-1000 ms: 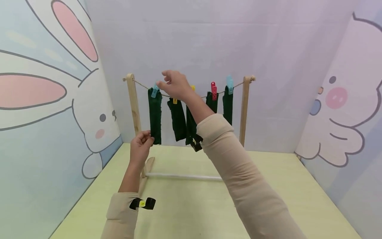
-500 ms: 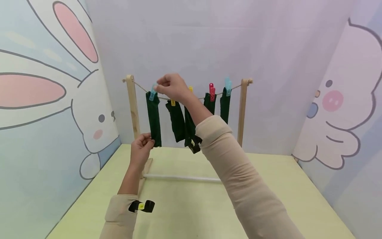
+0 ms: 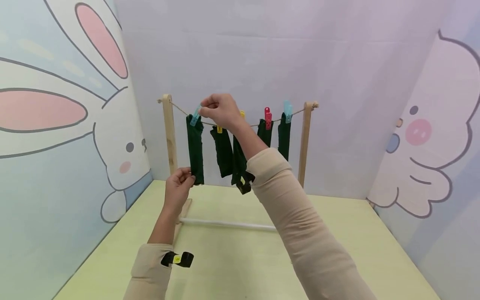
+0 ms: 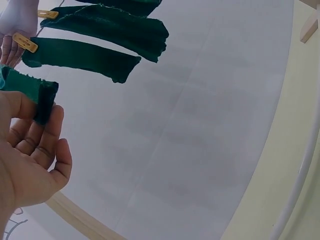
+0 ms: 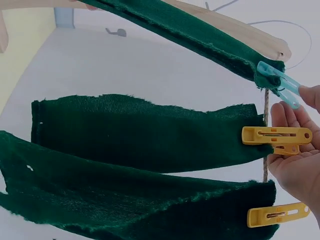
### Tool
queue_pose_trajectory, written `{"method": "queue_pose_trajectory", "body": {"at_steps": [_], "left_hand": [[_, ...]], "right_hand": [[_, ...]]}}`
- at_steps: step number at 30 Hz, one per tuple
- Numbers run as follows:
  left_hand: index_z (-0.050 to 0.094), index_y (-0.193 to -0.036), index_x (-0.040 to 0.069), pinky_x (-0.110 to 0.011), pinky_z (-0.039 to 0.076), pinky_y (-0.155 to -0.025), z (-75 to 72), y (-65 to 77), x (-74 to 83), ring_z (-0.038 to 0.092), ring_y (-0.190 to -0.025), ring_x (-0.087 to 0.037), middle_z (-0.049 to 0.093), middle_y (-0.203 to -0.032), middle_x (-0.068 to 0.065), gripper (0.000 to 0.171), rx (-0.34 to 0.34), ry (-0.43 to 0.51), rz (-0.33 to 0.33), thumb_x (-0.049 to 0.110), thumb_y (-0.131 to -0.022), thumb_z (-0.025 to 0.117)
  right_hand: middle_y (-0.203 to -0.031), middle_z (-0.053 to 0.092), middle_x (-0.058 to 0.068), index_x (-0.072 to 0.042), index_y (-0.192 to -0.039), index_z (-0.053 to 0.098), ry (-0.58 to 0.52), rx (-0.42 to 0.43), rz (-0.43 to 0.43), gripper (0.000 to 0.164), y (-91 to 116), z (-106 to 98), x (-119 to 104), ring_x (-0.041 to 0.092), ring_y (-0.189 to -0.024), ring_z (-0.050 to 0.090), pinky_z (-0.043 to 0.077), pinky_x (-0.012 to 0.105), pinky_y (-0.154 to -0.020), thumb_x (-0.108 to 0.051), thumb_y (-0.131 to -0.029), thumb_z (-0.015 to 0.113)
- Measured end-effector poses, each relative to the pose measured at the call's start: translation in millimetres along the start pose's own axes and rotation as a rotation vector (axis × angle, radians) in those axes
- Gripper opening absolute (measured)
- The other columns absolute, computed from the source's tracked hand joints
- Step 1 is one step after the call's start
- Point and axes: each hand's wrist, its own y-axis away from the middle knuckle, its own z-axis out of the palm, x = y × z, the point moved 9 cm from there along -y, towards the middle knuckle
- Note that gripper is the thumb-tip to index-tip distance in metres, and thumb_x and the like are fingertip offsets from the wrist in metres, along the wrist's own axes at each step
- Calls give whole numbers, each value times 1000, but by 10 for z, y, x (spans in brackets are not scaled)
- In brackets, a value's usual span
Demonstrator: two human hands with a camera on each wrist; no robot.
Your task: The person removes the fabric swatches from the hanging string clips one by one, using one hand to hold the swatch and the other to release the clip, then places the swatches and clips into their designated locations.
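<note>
A strip of dark green cloth (image 3: 195, 152) hangs at the left end of a rope line, held at its top by a light blue clothespin (image 3: 195, 116). My right hand (image 3: 222, 111) pinches that clothespin's handles between thumb and fingers; in the right wrist view, the clothespin (image 5: 275, 75) still bites the cloth's bunched top end by the rope. Low on the same strip, my left hand (image 3: 177, 189) pinches its bottom edge. The left wrist view shows the dark bottom hem (image 4: 46, 102) between thumb and fingers.
More green strips (image 3: 223, 154) hang to the right, under yellow (image 3: 219, 129), red (image 3: 268, 121) and light blue clothespins. Wooden posts (image 3: 170, 133) hold the rope at each end. A white bar (image 3: 228, 224) runs low across the stand on the pale green table (image 3: 232, 266).
My right hand has come down from beside the left light blue clothespin, and its thumb and fingers have closed on the handles. The left hand keeps its pinch on the strip's bottom.
</note>
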Motion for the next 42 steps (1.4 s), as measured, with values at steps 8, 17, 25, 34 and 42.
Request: {"method": "queue_pose_trajectory", "body": {"at_steps": [8,17,25,34,42], "left_hand": [[62,-98,-7,-17,47,-62,20,83,-37,56,-69,-10,62,-78,-3,13,-19,98,76,-3,-87,56],[55,-101,-18,-19,47,-63,81,45,-65,55,-68,-10,60,-77,-3,16,-28,65,10,-12,-87,51],[53,-102,-18,-21,48,-66,130,97,-111,56,-71,-12,59,-79,-4,16,-64,84,-23,-10,-89,50],[57,-110,-13,-21,50,-70,67,244,-153,59,-76,-9,62,-86,-9,22,-49,-19,-131,-6,-90,51],[58,-113,-11,-20,48,-67,-49,370,-172,57,-74,-9,61,-83,-6,25,-45,-68,-184,-7,-88,52]], "right_hand": [[-86,63,6,-1,-98,67,61,74,-73,15,68,-95,-15,16,-79,56,45,25,-67,-13,-89,63],[-85,65,8,1,-95,69,40,153,-120,13,80,-247,-103,16,-76,57,44,25,-61,-9,-88,64],[-89,68,10,2,-98,69,-7,182,-173,15,106,-308,-128,14,-77,61,48,24,-68,-8,-87,65],[-90,65,12,6,-105,65,-142,199,-220,22,298,-419,-189,18,-74,61,50,26,-72,-3,-84,66],[-90,64,15,10,-104,63,-186,211,-323,23,604,-502,-251,19,-77,59,50,28,-73,1,-82,67]]}}
